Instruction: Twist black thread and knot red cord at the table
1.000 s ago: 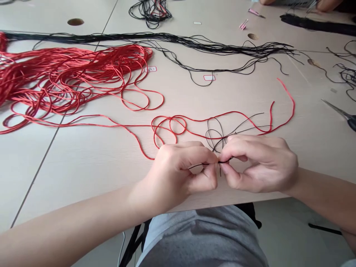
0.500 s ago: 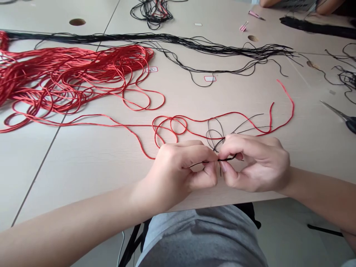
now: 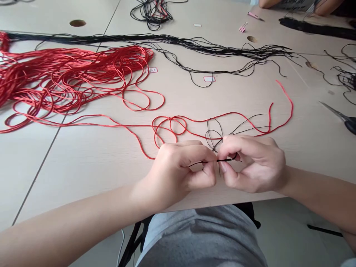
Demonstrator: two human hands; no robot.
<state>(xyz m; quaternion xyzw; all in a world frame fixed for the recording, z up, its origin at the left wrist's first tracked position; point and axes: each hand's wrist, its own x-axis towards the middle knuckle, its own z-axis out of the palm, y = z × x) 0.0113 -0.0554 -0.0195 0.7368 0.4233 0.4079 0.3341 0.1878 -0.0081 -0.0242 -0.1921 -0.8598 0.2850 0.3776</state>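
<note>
Near the table's front edge my left hand [image 3: 186, 167] and my right hand [image 3: 251, 163] meet, thumb and fingertips pinched on a thin black cord [image 3: 228, 160]. Between the two pinches the cord looks thicker, as if knotted or wrapped. One end passes left through my left fingers; a short end hangs down between the hands. Thin loops [image 3: 214, 135] of black cord lie just beyond my fingertips. A loosely looped red cord [image 3: 196, 119] runs behind both hands, its two ends lying to the right. My fingers hide part of the black cord.
A big heap of red cord [image 3: 91, 70] lies at left, with a long black cord bundle [image 3: 172, 39] behind it. Scissors [image 3: 338, 113] lie at right. Farther back are a pink binder clip [image 3: 243, 27], a black tangle [image 3: 152, 13] and another person's arm [image 3: 268, 3].
My hands keep the same pinch on the black cord, and the right hand sits very slightly farther left. The cords on the table look unchanged.
</note>
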